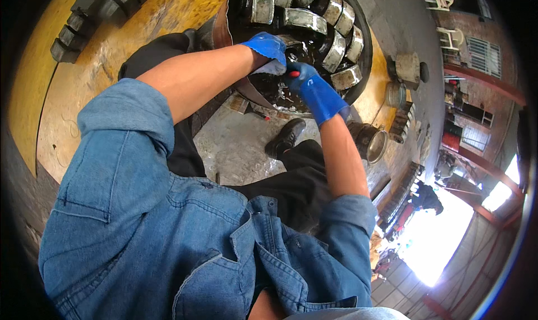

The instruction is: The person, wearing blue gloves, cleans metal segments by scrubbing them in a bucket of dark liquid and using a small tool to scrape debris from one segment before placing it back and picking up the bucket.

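Observation:
Both my hands wear blue rubber gloves and reach into a round tub [222, 26] of dark, oily liquid. My right hand [301, 76] is closed around a tool with a red handle end [294, 74]; the rest of the tool is hidden. My left hand [269, 48] is beside a wet metal piece [290, 40] in the tub. The glove's cuff hides the left fingers, so I cannot tell whether they grip that piece. Several thick, curved metal blocks [305, 21] lie around the tub's far and right sides, shiny with liquid.
A flat brush [239, 103] with a red-tipped handle lies on the floor by the tub, near my shoe [284, 138]. Dark blocks [72, 37] line the yellow board at left. A metal can [370, 142] stands at right. Another person [427, 198] is farther off.

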`<control>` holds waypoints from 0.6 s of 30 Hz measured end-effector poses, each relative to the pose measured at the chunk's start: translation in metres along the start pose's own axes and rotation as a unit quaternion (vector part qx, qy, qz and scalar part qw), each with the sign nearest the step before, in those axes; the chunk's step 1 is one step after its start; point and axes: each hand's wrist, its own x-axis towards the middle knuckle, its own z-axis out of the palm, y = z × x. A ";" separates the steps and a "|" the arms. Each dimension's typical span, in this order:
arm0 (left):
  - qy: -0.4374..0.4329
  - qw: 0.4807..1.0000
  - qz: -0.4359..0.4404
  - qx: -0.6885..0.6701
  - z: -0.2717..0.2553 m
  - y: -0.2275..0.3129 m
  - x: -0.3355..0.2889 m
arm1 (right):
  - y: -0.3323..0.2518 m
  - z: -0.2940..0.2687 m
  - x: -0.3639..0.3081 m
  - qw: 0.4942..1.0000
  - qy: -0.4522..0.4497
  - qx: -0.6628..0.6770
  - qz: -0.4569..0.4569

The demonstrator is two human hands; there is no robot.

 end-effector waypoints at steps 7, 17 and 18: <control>-0.019 0.998 -0.049 -0.025 0.004 0.000 -0.003 | -0.078 -0.021 -0.047 0.942 0.083 -0.321 -0.051; 0.028 0.999 0.013 -0.028 -0.001 0.004 -0.007 | -0.041 0.000 -0.023 0.909 0.089 0.353 0.200; 0.041 0.999 0.022 -0.027 -0.002 0.001 -0.010 | -0.045 -0.005 -0.022 0.869 0.090 0.429 0.231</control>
